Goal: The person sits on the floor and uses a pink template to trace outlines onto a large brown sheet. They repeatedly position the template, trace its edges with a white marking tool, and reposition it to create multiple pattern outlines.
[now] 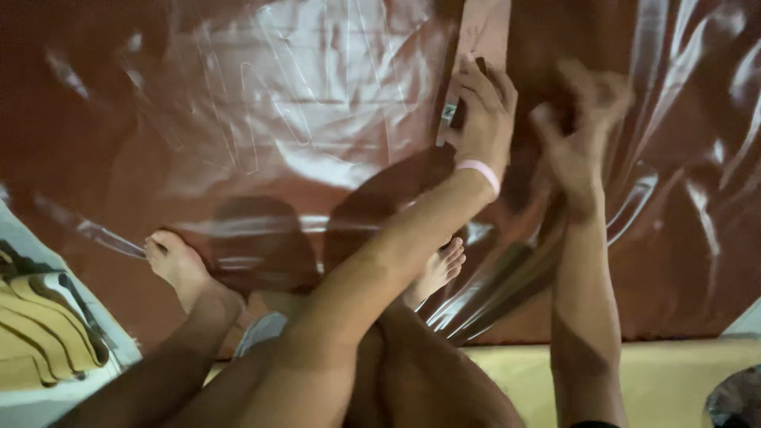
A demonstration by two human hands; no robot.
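Head view, looking straight down: the person sits on the floor over a wide sheet of glossy brown material [238, 119], its surface faintly scored with chalk-like outlines. The left hand [481, 111] lies flat with fingers spread, pressing a narrow brown template strip [485, 32] onto the sheet, a small dark marker-like object seemingly tucked under the fingers; a pink wristband [479, 174] circles that wrist. The right hand [583, 123] hovers just beside it, blurred, fingers curled loosely, and whether it grips anything cannot be told. The step in hand looks like pinning the template for marking; a next stroke would call for the strip held dead still while the outline is traced along its edge. Counted: one sheet, one template strip, one wristband, two hands, two bare feet [178, 265] resting on the sheet, one striped yellow cushion [47, 325] at lower left.
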